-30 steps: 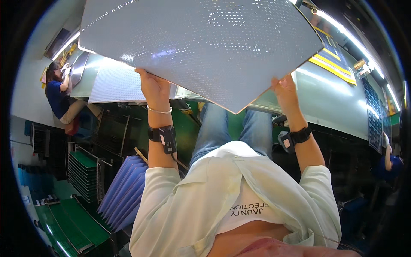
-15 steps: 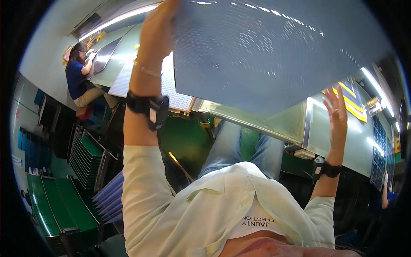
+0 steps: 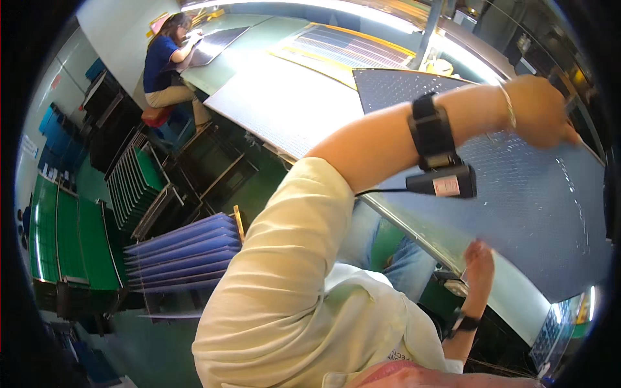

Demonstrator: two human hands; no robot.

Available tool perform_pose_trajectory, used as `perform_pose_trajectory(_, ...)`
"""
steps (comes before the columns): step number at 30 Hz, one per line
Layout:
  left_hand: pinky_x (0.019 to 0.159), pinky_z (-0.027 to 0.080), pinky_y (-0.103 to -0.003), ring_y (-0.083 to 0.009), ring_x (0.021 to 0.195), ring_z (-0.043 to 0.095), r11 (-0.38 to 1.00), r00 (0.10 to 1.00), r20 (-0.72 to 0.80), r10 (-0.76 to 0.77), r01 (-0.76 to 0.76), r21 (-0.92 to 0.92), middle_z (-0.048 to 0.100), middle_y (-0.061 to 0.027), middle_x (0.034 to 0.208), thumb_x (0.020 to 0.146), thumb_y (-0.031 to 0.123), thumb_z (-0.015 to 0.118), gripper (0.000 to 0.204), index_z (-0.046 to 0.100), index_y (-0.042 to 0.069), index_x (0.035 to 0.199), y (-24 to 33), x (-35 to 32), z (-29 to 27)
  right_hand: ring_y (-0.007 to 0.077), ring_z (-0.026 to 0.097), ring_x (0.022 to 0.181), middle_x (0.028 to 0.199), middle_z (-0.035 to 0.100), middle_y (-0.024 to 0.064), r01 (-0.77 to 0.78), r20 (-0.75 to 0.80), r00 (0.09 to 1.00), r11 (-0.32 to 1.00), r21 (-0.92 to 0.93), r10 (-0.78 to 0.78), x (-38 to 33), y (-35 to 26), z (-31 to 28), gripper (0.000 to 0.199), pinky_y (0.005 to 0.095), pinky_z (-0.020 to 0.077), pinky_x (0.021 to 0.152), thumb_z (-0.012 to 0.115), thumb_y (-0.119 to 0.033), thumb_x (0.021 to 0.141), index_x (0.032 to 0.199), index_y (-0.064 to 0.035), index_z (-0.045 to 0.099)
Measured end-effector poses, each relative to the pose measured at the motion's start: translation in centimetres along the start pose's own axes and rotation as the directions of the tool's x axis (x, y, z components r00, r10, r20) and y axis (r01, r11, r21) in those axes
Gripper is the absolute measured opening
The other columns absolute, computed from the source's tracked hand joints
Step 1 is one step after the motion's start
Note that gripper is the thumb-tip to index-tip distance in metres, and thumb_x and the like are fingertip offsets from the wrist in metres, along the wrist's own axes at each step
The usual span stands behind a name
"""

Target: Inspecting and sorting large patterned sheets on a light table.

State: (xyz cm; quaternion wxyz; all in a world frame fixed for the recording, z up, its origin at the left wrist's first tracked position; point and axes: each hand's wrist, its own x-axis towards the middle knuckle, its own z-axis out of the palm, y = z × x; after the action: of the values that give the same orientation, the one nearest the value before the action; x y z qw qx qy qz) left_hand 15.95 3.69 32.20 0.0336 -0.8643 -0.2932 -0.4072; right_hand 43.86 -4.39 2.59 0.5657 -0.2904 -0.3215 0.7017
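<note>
A large dark grey panel [image 3: 524, 200] with glossy specks spreads across the right of the worktable. My left arm crosses over it, and my left hand [image 3: 537, 111] is at its far right edge. That hand is smeared and its fingers are mostly hidden, so its grip cannot be made out. My right hand [image 3: 479, 262] is at the panel's near edge, fingers curled together; whether they grip the edge is unclear. Each wrist wears a black strap; a small black box [image 3: 446, 183] hangs by the left one, with a cable running from it.
A pale sheet [image 3: 284, 103] lies on the table to the left, beyond it a yellow-edged gridded panel [image 3: 349, 45]. At the far left a person [image 3: 162, 64] sits working on a dark panel. Racks of blue sheets [image 3: 187, 252] and green trays [image 3: 74, 239] stand left.
My left hand has swung from upper left to far right across the panel. My right hand has come lower and closed its fingers. The panel has shifted right, and the view has turned.
</note>
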Motion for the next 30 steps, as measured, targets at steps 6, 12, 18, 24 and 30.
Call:
perform_pose_trajectory(6,0.054,0.047,-0.034,-0.0189,0.073,0.061,0.97,0.999,0.049,-0.024,0.011,0.242,0.06,-0.005,0.076,0.069,0.028,0.061,0.017,0.063,0.011,0.067,6.6,-9.9,7.3,0.0246,0.057,0.084,0.096,0.061,0.0111,-0.099,-0.131,0.989,0.953,-0.287,0.063,5.6,0.6,5.4,0.02,0.0316,0.0452,0.072,0.054,-0.019,0.087,0.102,-0.0061,0.058)
perform_pose_trajectory(12,0.091,0.041,-0.044,-0.0359,0.111,0.051,0.968,0.998,-0.028,0.059,-0.051,0.245,0.056,-0.0184,0.114,0.078,0.035,0.053,0.048,0.058,-0.004,0.107,4.2,-23.3,19.5,0.0184,0.059,0.09,0.095,0.062,0.0104,-0.217,-0.086,0.897,0.261,-0.941,0.433,-2.7,5.3,10.9,0.035,0.0295,0.0449,0.075,0.062,-0.03,0.081,0.102,-0.0017,0.058)
perform_pose_trajectory(18,0.097,0.037,-0.046,-0.0346,0.122,0.039,0.999,0.997,0.059,-0.041,0.04,0.014,0.047,-0.0168,0.127,0.076,0.039,0.057,0.052,0.058,0.001,0.11,4.5,-29.9,22.3,0.0158,0.062,0.083,0.091,0.066,0.0084,0.012,0.197,0.575,0.232,-0.973,0.794,-6.2,0.2,12.3,0.018,0.028,0.048,0.076,0.058,-0.004,0.082,0.098,0.0019,0.061)
perform_pose_trajectory(24,0.074,0.048,-0.043,-0.0292,0.091,0.059,0.914,0.83,0.541,-0.136,0.315,-0.254,0.063,-0.0127,0.088,0.078,0.037,0.059,0.03,0.064,0.009,0.088,1.8,-33.4,15.2,0.0279,0.061,0.072,0.076,0.062,0.0144,0.646,0.644,0.642,0.16,-0.747,0.415,4.8,3.3,24.5,0.005,0.0326,0.0465,0.064,0.059,-0.003,0.077,0.082,0.0003,0.059)
perform_pose_trajectory(30,0.069,0.047,-0.044,-0.0339,0.076,0.059,0.878,0.601,0.791,-0.114,0.433,-0.203,0.063,-0.0127,0.078,0.081,0.029,0.049,0.027,0.065,0.008,0.079,-2.2,-36.0,6.6,0.0344,0.046,0.113,0.122,0.048,0.0178,0.923,0.838,0.385,-0.168,-0.347,0.387,13.6,19.9,29.6,0.058,0.0407,0.0375,0.095,0.07,-0.031,0.069,0.116,-0.004,0.05)
